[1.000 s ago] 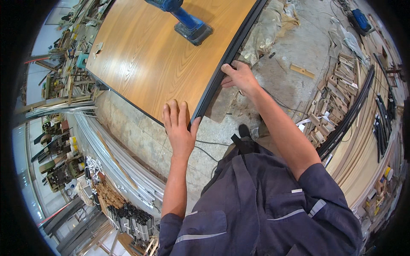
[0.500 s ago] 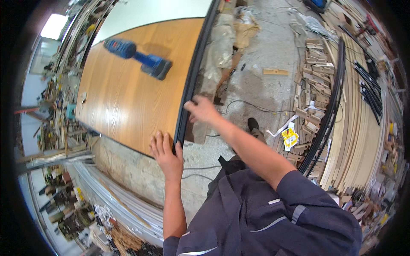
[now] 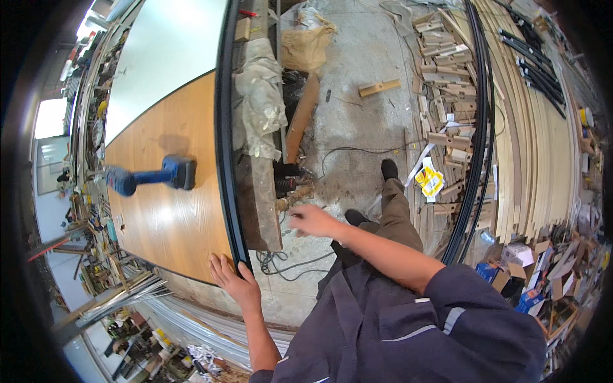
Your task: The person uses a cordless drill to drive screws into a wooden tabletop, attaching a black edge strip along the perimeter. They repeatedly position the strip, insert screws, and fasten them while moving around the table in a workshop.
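Observation:
A wood-grain panel [image 3: 185, 214] lies in front of me on the left, edged by a long black strip [image 3: 225, 121]. My left hand [image 3: 237, 286] rests flat at its near corner, fingers spread over the surface, thumb on the black edge. To the right of the edge, my right hand [image 3: 317, 222] hangs in the air, touching neither panel nor strip. Its fingers are curled together; whatever may be in them is too small to make out. A blue cordless power tool [image 3: 150, 177] lies on the wood-grain surface. Beyond it the panel face is white [image 3: 169, 48].
Plastic sheeting [image 3: 262, 96] covers part of a support beside the panel. Cables [image 3: 281, 265] trail over the concrete floor. Wooden blocks [image 3: 447, 96], long black strips [image 3: 476, 127] and pale wood strips [image 3: 536, 153] lie to the right. Metal lengths [image 3: 211, 325] lie at lower left.
My right hand has left the black edge and moved away to the right. The left hand stays at the panel corner. The view has turned, so the panel appears farther left.

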Tool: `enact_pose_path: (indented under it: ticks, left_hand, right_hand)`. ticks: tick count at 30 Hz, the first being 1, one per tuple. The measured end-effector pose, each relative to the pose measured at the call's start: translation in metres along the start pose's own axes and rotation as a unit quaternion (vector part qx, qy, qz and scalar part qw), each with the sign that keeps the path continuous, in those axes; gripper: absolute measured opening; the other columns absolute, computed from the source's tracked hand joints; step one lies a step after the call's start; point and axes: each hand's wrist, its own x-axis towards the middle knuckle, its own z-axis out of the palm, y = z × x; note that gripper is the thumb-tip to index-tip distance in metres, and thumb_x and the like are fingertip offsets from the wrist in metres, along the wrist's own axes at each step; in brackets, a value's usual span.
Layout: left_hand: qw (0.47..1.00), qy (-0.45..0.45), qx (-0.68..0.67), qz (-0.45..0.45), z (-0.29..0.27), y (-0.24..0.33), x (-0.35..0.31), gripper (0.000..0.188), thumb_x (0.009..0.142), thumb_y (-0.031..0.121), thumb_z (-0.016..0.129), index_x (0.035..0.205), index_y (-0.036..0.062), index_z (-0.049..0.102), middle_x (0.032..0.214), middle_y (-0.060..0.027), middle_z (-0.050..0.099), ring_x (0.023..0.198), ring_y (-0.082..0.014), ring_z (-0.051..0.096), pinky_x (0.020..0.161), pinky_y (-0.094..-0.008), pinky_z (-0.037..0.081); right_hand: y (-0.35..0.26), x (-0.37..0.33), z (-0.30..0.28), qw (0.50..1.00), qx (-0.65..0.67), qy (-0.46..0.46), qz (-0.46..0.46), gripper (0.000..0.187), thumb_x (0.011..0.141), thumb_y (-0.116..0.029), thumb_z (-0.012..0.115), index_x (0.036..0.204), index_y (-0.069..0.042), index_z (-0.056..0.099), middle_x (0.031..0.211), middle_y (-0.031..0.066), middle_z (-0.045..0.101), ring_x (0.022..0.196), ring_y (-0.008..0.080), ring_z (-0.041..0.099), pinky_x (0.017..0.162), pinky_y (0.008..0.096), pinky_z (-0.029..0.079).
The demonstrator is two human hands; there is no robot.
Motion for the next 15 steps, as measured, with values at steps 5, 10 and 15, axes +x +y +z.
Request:
enact_pose_path:
  ticks: [5,10,15]
  left_hand:
    - [0.997,-0.048,0.053,-0.024,-0.004,0.002,0.003,0.056,0.106,0.021,0.052,0.155,-0.0037,0.037,0.163,-0.0269,0.034,0.152,-0.0471,0.028,0.124,-0.0565,0.024]
    - [0.986,-0.135,0.071,-0.074,-0.015,0.015,0.014,0.059,0.107,0.019,0.050,0.158,-0.0044,0.031,0.165,-0.0281,0.029,0.154,-0.0466,0.025,0.125,-0.0548,0.024]
    - [0.966,-0.195,0.094,-0.145,-0.028,0.037,0.020,0.061,0.105,0.011,0.052,0.159,-0.0034,0.030,0.164,-0.0290,0.032,0.150,-0.0462,0.032,0.124,-0.0496,0.029]
  right_hand:
    - [0.078,-0.043,-0.160,0.980,-0.064,0.153,0.109,0.036,0.093,-0.018,0.065,0.118,0.007,0.067,0.090,0.0131,0.074,0.070,0.0199,0.073,0.064,0.0353,0.059]
    - [0.181,-0.136,-0.292,0.909,-0.290,0.287,0.087,0.027,0.088,-0.021,0.065,0.093,0.006,0.069,0.081,0.0171,0.072,0.072,0.0252,0.073,0.065,0.0405,0.057]
    - [0.193,-0.184,-0.348,0.883,0.108,0.305,0.341,0.025,0.089,-0.014,0.065,0.095,0.009,0.071,0.079,0.0156,0.072,0.061,0.0238,0.071,0.058,0.0397,0.057]
